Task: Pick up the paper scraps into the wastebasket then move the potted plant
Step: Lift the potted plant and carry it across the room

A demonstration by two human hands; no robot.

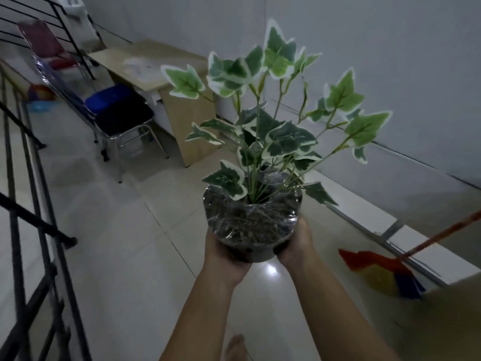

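Clearly the potted plant [253,225] is off the floor and in mid-air, carried out in front of the person at about chest height. Both hands are cupped under and around the dark round pot: the left hand [225,254] wraps its lower left side, the right hand [295,243] its lower right, fingers hidden behind the pot. The variegated ivy leaves [279,105] spread wide and tall above the rim, and the soil looks covered by a crinkled clear film.

The main risk, judging from this grip, is a slip. The pot rests on palms rather than being pinched, so a jolt or an uneven step could tip it forward, and the top-heavy foliage would pull it over. The leaves also block part of the view ahead, so the person may not see obstacles low on the path. A bare foot [235,346] shows at the bottom edge on glossy tiled floor [125,243], which could be slick.

To the right, a broom [385,272] with coloured bristles lies close to the walking line, and its handle could catch a leg. To the left runs a black railing [33,194]; ahead stand stacked chairs [122,121] and a counter [166,82]. Swinging the plant near any of these could snag the stems. No paper scraps or wastebasket can be seen here.
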